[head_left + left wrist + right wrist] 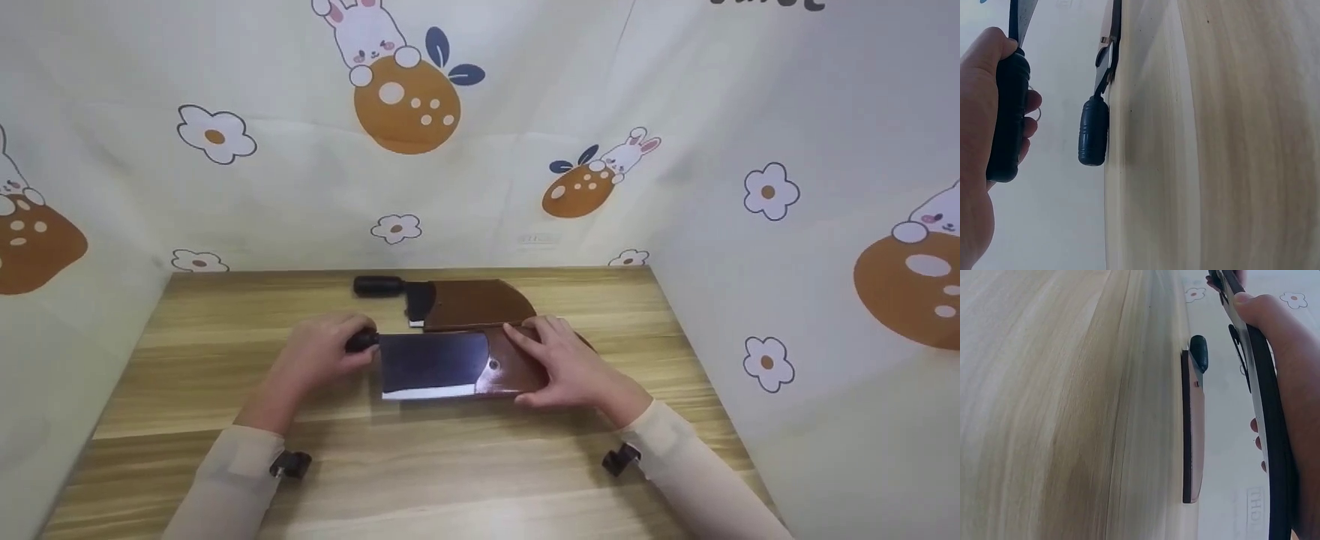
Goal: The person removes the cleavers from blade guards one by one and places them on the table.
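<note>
My left hand (pixel 319 351) grips the black ridged handle (pixel 1009 121) of a cleaver, its thumb up by the blade's base in the left wrist view. The broad dark blade (pixel 433 361) with its bright cutting edge shows between my hands. Its far part is inside a brown leather sheath (pixel 511 367) with a snap stud. My right hand (pixel 566 361) holds that sheath, thumb at the near edge and fingers at the far edge. Both wrist views show this cleaver and sheath raised off the table.
Behind lies a second cleaver with a black handle (pixel 378 286), its blade mostly in a brown sheath (pixel 480 303), on the wooden table (pixel 420 472). Pale cloth (pixel 480 187) printed with rabbits and flowers walls the table at the back and both sides.
</note>
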`<state>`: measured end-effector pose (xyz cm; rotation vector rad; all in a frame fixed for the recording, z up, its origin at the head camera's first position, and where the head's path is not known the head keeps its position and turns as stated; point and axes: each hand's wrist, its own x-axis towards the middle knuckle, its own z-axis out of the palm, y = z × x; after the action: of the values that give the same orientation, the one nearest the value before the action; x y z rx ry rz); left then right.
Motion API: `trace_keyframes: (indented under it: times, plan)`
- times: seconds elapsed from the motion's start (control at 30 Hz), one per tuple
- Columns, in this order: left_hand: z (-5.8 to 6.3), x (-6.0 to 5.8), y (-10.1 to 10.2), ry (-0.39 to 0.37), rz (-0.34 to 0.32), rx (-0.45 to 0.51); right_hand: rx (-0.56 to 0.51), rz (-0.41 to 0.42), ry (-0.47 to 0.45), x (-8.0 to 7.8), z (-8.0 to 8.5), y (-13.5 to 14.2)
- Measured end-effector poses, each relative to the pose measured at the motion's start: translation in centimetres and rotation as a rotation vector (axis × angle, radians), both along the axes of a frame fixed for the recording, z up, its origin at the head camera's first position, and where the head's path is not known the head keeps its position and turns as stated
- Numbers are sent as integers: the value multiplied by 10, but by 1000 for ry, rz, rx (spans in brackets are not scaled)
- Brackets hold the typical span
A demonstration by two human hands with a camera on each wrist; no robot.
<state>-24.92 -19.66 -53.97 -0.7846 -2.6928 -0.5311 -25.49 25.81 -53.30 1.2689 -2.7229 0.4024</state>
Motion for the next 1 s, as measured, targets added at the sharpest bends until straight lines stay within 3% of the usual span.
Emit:
trace_keyframes:
  times: [0.27, 0.6, 1.0]
  plan:
    - [-1, 1, -4, -5, -8, 15, 3, 0, -28, 1, 0, 1]
    - [-1, 4, -12, -46, 15, 31, -39, 0, -7, 1, -4, 5]
    - [0, 4, -16, -39, 11, 30, -45, -3, -1, 0, -4, 10]
